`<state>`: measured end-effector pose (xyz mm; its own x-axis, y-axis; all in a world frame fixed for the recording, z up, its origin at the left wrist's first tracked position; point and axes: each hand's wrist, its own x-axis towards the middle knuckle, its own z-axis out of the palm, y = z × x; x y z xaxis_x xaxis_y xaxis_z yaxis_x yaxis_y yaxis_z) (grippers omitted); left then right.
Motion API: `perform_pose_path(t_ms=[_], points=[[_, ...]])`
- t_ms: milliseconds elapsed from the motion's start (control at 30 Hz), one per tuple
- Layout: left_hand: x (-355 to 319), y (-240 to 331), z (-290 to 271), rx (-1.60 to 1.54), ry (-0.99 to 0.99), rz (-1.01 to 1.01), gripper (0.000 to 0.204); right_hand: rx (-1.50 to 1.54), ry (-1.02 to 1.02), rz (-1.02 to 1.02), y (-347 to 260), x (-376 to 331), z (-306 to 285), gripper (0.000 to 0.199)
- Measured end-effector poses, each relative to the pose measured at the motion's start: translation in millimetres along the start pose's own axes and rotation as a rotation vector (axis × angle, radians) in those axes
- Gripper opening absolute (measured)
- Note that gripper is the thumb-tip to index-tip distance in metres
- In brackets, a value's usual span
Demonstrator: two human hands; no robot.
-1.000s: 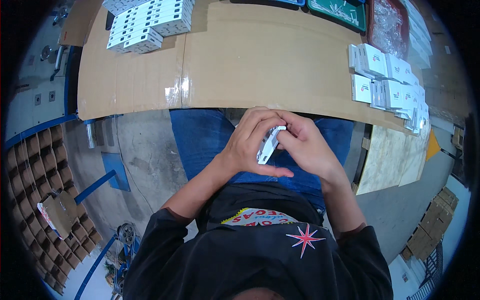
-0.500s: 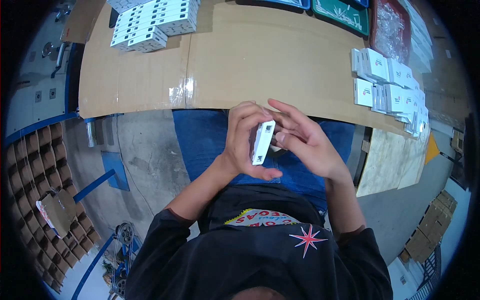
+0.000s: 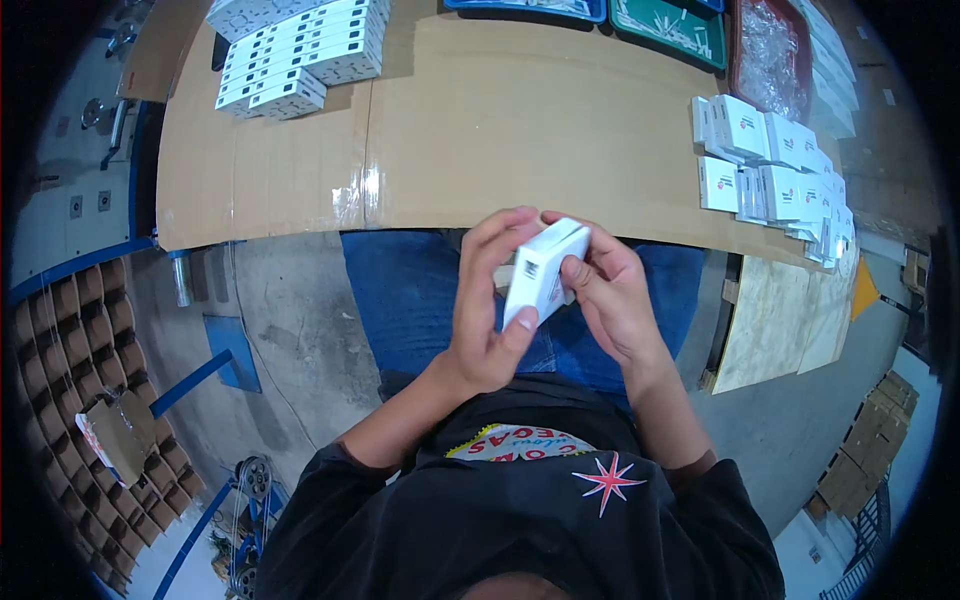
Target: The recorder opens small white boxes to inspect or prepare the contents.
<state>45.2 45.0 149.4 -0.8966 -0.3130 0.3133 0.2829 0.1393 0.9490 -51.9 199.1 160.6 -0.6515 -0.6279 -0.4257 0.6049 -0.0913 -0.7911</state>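
A small white cardboard box (image 3: 543,265) is tilted between my two hands, above my lap and just short of the table edge. My left hand (image 3: 487,310) grips it from the left, thumb on the near lower corner and fingers behind. On its right side my right hand (image 3: 612,295) holds it too, with the thumb pressed on the broad face and the fingers curled round the far side. A dark printed square shows on the box's narrow side. The fingertips behind the box are partly hidden.
The cardboard-covered table (image 3: 520,130) lies ahead. Stacked white boxes (image 3: 300,60) stand at far left; more white boxes (image 3: 790,180) are piled at right. Along the far edge are a green tray (image 3: 670,35) of small white pieces, a blue tray (image 3: 535,8) and a red tray (image 3: 770,55) of clear plastic.
The box has turned from showing its narrow side to showing a broad face. My right hand has closed onto it, and my left thumb has moved onto its corner.
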Motion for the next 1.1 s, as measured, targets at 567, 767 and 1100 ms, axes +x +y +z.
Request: perform_pose_path(t_ms=[567,767,1100], points=[[8,15,3,-0.273,0.100,-0.322,0.042,-0.270,-0.042,-0.265,-9,-11,-11,0.035],[12,11,1,-0.300,0.258,-0.349,0.040,-0.246,-0.010,-0.328,-10,-3,-4,0.040],[5,-3,-15,-0.215,0.147,-0.601,0.056,-0.371,-0.049,-0.170,-8,-8,-12,0.036]])
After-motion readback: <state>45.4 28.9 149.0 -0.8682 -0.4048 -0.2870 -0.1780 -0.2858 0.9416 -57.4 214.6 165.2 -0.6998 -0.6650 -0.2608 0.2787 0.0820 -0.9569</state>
